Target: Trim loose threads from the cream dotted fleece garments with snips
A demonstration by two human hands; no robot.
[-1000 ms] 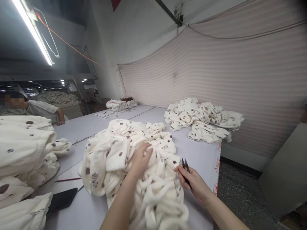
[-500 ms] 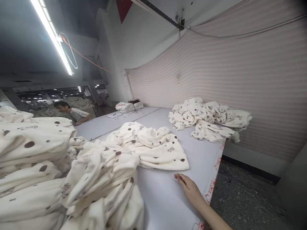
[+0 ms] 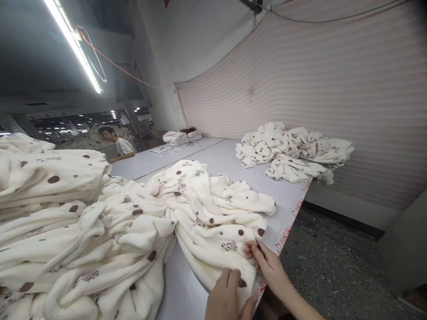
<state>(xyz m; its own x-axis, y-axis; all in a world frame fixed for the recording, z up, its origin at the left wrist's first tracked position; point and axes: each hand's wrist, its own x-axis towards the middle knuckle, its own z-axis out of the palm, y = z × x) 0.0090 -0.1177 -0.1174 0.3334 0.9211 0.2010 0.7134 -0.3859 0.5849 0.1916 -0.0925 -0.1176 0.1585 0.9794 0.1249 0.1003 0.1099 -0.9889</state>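
A cream fleece garment [image 3: 213, 222] with brown dots and small animal prints lies bunched on the table, its near end reaching the front edge. My left hand [image 3: 224, 297], low in the view, has its fingers and thumb closed on the garment's near edge. Beside it on the right, my right hand [image 3: 267, 262] holds a slim dark pointed tool [image 3: 261, 249], its exact kind too small to make out. That hand's fingertips are at the garment's right edge. More of the same cream fleece [image 3: 126, 240] is heaped to the left.
A tall stack of printed fleece [image 3: 50, 178] stands at left. Another fleece pile [image 3: 293, 149] lies at the table's far right, by a striped cloth curtain [image 3: 300, 80]. White bundles [image 3: 175, 138] sit at the back of the pale table [image 3: 213, 153]. A person [image 3: 123, 146] is beyond.
My left hand has come into view onto the fleece. The garment's near end now lies closer to the front edge, under my hands. My right hand still holds the dark tool. The view has tilted down.
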